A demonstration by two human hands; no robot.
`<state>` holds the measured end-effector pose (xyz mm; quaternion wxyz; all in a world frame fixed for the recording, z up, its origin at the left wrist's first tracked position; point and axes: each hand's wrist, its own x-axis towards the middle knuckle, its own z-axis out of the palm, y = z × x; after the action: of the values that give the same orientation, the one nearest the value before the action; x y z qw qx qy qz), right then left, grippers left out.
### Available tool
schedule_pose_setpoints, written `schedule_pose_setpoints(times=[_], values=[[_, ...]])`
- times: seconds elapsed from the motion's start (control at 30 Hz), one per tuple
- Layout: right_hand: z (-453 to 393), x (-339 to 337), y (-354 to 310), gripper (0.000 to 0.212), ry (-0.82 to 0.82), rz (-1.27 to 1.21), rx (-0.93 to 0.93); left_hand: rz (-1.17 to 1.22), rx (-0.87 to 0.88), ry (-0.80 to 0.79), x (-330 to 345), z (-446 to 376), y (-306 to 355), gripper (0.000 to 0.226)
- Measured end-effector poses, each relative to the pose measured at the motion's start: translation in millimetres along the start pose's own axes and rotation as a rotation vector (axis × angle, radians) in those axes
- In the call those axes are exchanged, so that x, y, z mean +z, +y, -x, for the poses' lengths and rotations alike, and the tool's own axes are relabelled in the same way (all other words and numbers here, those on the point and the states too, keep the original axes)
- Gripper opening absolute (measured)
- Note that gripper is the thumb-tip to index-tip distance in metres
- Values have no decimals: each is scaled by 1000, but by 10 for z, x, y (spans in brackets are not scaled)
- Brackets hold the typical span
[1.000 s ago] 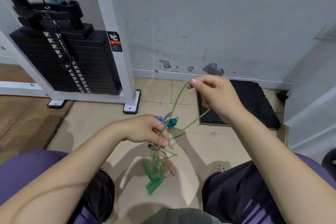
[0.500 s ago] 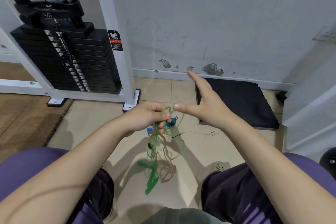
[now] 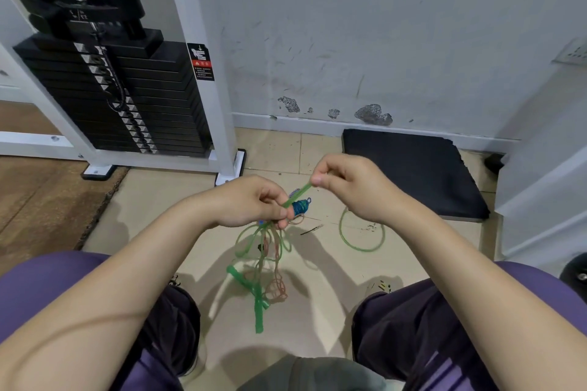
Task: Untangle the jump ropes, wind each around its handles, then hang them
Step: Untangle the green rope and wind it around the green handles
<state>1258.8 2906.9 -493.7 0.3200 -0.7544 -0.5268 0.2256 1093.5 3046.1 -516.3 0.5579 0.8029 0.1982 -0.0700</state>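
Here the left hand (image 3: 254, 201) clenches the top of the tangle (image 3: 263, 251), fingers curled round the bunched cords, while the right hand (image 3: 352, 187) pinches a taut run of the green rope (image 3: 297, 195) just above and right of it. Below the left hand the knot hangs with the green handles (image 3: 257, 298) and a brownish-red rope (image 3: 278, 289) dangling between the knees; a freed green loop (image 3: 362, 233) lies under the right wrist. A blue handle (image 3: 301, 206) shows between the hands. Best to draw the strand out slowly — loosening, not yanking — and keep the left grip light so loops can slip.
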Motion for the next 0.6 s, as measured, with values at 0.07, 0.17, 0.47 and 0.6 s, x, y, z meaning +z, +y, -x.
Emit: schedule_pose_setpoints(times=[0.07,0.17,0.47,0.6], values=[[-2,-37,3,15,135,-100,14,-156,-51,29,-41,-8,-35,12],[2,-127,29,13,217,-154,28,-389,-97,117,-82,-10,-79,17],[67,-72,4,25,-144,-319,75,-4,99,57,68,-6,-34,11],[67,74,29,30,-225,-141,-10,14,113,44,106,1,-3,11]])
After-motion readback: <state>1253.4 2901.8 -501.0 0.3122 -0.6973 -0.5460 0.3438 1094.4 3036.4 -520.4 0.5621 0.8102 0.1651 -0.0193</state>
